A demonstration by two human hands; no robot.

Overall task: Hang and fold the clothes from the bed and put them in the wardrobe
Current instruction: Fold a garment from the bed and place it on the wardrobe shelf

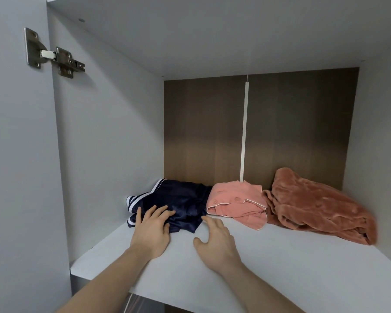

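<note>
A folded navy garment with white stripes lies at the back left of the white wardrobe shelf. My left hand rests flat on its front edge with straight fingers. My right hand hovers just right of the garment's front corner, fingers spread and relaxed, holding nothing. To the right lies a folded pink buttoned top, and beyond it a bundled rust-coloured fleece garment.
The shelf compartment has white side walls and a brown wood back panel with a white vertical strip. The open door stands at the left on a metal hinge. The shelf's front half shows bare white surface.
</note>
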